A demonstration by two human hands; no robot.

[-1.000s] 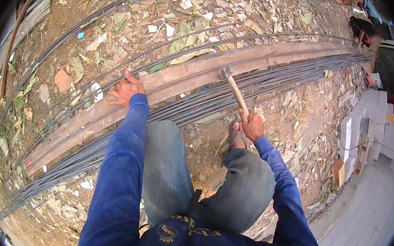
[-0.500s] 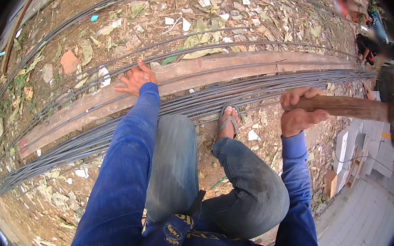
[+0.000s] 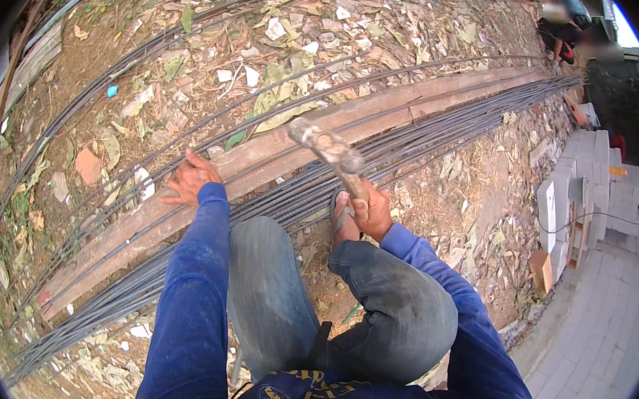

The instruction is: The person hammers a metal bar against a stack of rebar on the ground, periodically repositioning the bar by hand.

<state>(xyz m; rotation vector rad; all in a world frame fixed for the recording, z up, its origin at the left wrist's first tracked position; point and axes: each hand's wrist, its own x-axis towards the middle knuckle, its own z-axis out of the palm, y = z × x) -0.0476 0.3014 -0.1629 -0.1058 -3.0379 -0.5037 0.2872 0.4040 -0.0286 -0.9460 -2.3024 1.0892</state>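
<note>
My right hand (image 3: 373,211) is closed around the wooden handle of a hammer (image 3: 327,146). The hammer's worn, whitish-grey metal head hangs over a long wooden plank (image 3: 268,147). On the left, my left hand (image 3: 193,179) lies with spread fingers on the plank and touches a thin steel rod (image 3: 140,234) that runs along it. Just nearer to me, a bundle of steel rebar (image 3: 436,133) stretches across the ground beside the plank. My sandalled foot (image 3: 343,220) shows partly behind the right hand.
More loose rods (image 3: 187,21) curve across the leaf-littered ground beyond the plank. Stacked pale blocks (image 3: 574,167) and a piece of wood (image 3: 541,270) lie to the right, next to grey paving (image 3: 601,326). Another person (image 3: 562,38) crouches at the far right.
The hammer has swung from the far right inward over the plank, with my right hand moving left. The view has shifted; my left hand stays on the plank.
</note>
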